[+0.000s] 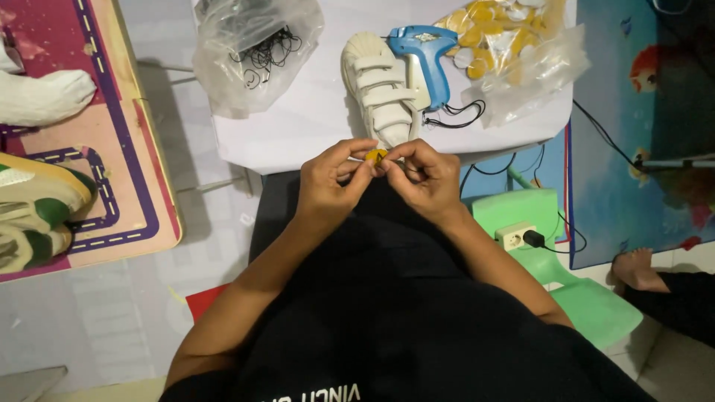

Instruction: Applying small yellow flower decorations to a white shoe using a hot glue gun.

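My left hand (333, 184) and my right hand (424, 179) meet at the near edge of a white table (298, 126). Between their fingertips they pinch a small round yellow tag (376, 155); a thin black string seems to run through my right fingers. Just beyond my hands lies a cream shoe (381, 88) with three straps, its toe pointing away from me. A blue tagging gun (426, 53) rests against the shoe's right side, and a black loop of string (456, 117) lies beneath the gun.
A clear bag of black string loops (253, 48) sits at the table's left, a clear bag of yellow round tags (506, 45) at its right. A patterned board (112, 149) holds other shoes (33, 208) on the left. A green plastic chair (551, 260) with a power strip (514, 235), and another person's foot (637, 269), are at the right.
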